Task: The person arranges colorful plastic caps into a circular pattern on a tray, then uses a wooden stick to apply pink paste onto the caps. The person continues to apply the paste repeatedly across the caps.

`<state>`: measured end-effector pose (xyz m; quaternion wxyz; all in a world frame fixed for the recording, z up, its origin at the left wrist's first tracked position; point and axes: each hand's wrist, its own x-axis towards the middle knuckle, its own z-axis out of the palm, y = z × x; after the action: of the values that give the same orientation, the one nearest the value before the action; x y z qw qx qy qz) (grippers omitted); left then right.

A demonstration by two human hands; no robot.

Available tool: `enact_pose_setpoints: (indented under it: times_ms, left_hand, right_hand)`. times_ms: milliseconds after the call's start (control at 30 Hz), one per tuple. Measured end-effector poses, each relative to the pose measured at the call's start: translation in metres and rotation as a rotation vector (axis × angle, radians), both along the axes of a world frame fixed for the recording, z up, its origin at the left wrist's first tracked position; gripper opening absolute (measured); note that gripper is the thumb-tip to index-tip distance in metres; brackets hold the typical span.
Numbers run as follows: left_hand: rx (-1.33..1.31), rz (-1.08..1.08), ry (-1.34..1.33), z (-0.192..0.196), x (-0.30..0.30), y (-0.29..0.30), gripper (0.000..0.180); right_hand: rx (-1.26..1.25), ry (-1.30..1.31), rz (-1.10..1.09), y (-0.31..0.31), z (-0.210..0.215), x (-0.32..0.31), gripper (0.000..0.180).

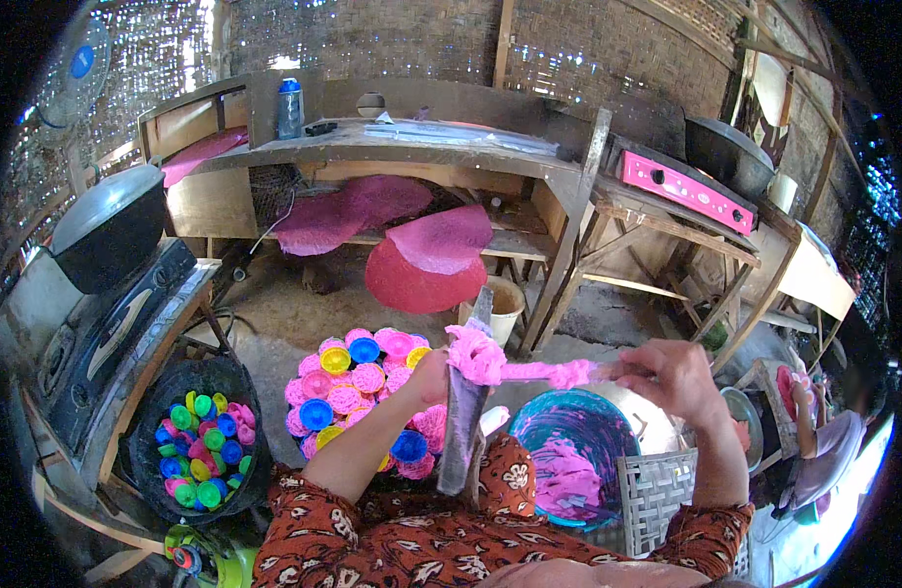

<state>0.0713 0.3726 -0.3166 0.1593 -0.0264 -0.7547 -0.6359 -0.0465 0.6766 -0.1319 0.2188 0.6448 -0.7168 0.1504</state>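
My left hand (432, 378) is closed at the edge of a long grey board (463, 431), its fingertips hidden behind it. A thick lump of pink paste (475, 355) sits on the board beside that hand. My right hand (671, 377) pinches the end of a thin, flat spreading stick (600, 372). Pink paste coats the stick, and its far end reaches the lump. Below lies a teal basin (521, 421) with more pink paste (566, 475) inside. To the left are many pink rounds (348, 397) among blue and yellow cups.
A black tub (240, 480) of coloured cups and a green gas cylinder (220, 554) stand left. A woven basket (658, 490) is beside the basin. Ahead are a workbench (412, 137), a pink stove (686, 191) and a white bucket (508, 306). Another person (833, 441) sits at far right.
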Motion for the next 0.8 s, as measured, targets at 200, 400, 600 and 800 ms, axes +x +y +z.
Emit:
enact_pose_setpoints:
  times_ms: [200, 400, 600, 800]
  left_hand:
    - [-0.363, 0.293, -0.045, -0.001, -0.004, 0.034, 0.056]
    - [-0.375, 0.385, 0.047, 0.012, -0.001, 0.068, 0.052]
    - [0.104, 0.143, 0.036, -0.037, -0.029, 0.035, 0.045]
    - [-0.586, 0.190, -0.058, -0.009, -0.013, 0.007, 0.037]
  right_hand:
    - [0.394, 0.067, -0.207, -0.003, 0.038, 0.012, 0.021]
    - [0.600, 0.143, -0.199, -0.042, 0.031, 0.026, 0.030]
    - [0.176, 0.629, 0.077, -0.059, -0.014, 0.048, 0.014]
    - [-0.057, 0.703, 0.093, -0.031, -0.008, 0.045, 0.022]
